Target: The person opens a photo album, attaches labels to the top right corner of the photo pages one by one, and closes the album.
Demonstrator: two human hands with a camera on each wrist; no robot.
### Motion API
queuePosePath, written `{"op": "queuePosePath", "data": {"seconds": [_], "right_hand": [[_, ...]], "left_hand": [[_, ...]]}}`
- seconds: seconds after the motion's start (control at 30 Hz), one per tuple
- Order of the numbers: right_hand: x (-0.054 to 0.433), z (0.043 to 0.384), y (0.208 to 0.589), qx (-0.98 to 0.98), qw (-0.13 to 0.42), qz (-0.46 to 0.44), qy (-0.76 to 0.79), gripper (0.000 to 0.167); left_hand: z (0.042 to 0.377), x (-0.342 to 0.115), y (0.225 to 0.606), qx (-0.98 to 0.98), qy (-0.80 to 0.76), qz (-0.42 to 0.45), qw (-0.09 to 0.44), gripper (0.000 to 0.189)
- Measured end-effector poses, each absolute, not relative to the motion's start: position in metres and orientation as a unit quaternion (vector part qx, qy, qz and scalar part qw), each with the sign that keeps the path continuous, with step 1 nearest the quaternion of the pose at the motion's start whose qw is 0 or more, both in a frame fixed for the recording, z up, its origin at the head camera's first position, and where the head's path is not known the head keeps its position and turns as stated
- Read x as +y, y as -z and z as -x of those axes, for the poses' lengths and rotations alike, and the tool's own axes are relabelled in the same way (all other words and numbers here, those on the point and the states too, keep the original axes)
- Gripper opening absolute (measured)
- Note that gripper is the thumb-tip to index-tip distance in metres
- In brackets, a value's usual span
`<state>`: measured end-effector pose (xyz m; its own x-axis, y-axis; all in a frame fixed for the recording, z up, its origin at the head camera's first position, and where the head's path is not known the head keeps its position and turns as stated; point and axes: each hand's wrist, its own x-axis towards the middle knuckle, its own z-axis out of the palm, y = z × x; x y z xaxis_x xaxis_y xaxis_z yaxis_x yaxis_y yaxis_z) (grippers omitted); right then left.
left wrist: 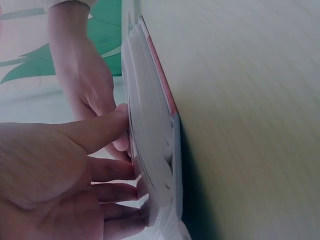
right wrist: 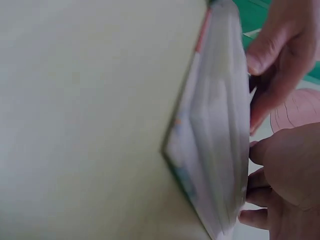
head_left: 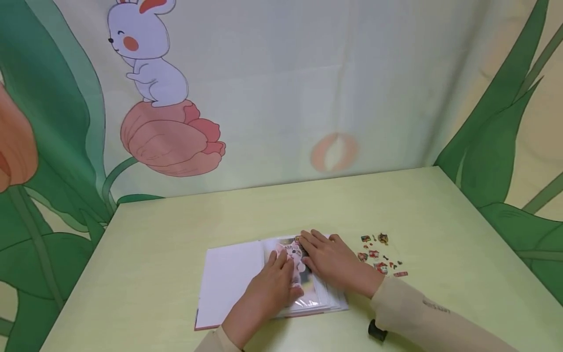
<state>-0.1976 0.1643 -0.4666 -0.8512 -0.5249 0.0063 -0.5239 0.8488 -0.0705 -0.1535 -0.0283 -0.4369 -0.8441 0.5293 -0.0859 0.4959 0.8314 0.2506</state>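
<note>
A photo album (head_left: 233,283) lies opened flat on the table, with a blank white page or inside cover on its left side. On the right side is a glossy picture of a kitten (head_left: 295,250), partly hidden by the hands. My left hand (head_left: 270,282) rests its fingers on the kitten's lower part, thumb near the page's lower area. My right hand (head_left: 331,258) lies across the picture's upper right edge, fingertips touching the page. In the left wrist view, the stacked album pages (left wrist: 147,105) stand edge-on beside the left hand's extended fingers. The right wrist view shows right fingertips (right wrist: 255,218) against the page.
Several small colourful stickers (head_left: 374,254) are spread on the table right of the album. A small black object (head_left: 377,330) shows below the right sleeve. The pale green table (head_left: 162,234) meets a printed curtain (head_left: 272,98) at its back edge.
</note>
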Motion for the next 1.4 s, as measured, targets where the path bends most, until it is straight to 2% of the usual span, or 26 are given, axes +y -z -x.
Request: {"op": "queuePosePath", "data": {"seconds": [0.17,0.3,0.47,0.67,1.0,1.4], "right_hand": [[0.163,0.206,0.465,0.967,0.031,0.248,0.055,0.063],[0.161,0.207,0.466,0.968,0.021,0.242,0.057,0.065],[0.158,0.196,0.468,0.959,-0.004,0.276,0.059,0.059],[0.158,0.183,0.469,0.955,0.009,0.291,0.051,0.060],[0.156,0.184,0.467,0.959,0.029,0.278,0.052,0.064],[0.160,0.209,0.467,0.970,0.055,0.231,0.048,0.086]], "left_hand": [[0.152,-0.028,0.437,0.953,-0.109,-0.273,0.070,0.066],[0.151,-0.029,0.437,0.953,-0.105,-0.277,0.060,0.067],[0.151,-0.030,0.438,0.953,-0.100,-0.281,0.058,0.067],[0.151,-0.031,0.439,0.953,-0.104,-0.279,0.050,0.067],[0.152,-0.031,0.438,0.953,-0.098,-0.280,0.052,0.066],[0.152,-0.030,0.438,0.951,-0.112,-0.280,0.063,0.064]]}}
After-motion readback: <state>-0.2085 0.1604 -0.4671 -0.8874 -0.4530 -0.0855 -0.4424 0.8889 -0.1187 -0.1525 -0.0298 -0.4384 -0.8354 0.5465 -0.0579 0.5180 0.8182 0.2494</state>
